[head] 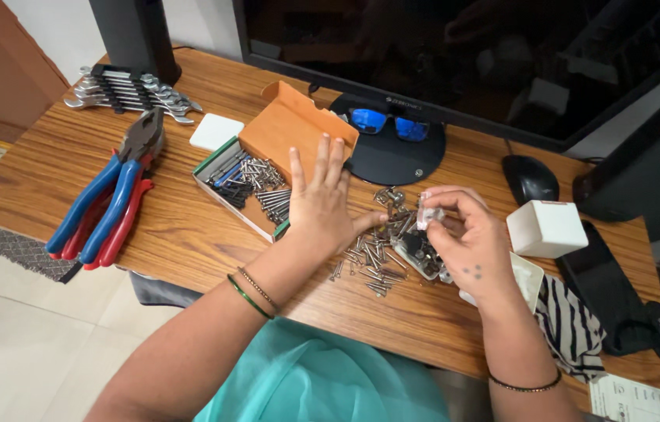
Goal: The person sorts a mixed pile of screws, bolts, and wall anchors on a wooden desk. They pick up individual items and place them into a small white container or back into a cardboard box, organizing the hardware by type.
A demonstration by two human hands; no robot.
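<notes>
Sorting little screws on the desk

Our left hand (322,205) lay flat and open beside the screw box (246,186), holding nothing. Our right hand (467,242) pinched a small clear bag (427,212) above the screw pile (373,254), near the desk's (189,234) front edge.

Wooden desk (189,234) carries pliers (107,195), spanners (131,92), loose screws (373,254).

Person at the wooden desk (189,227), as seen from beside it. Arms were bare; no sleeves showed. The left hand (321,205) wore no rings that could be made out; on its wrist, on the side away from the desk, sat two thin bangles (253,294), one green, one beaded brown. The right hand (467,242) bore four small dark dots on its back; its wrist carried one thin dark beaded bracelet (525,385). Below the desk edge, a teal garment (322,383) covered the lap.
</notes>
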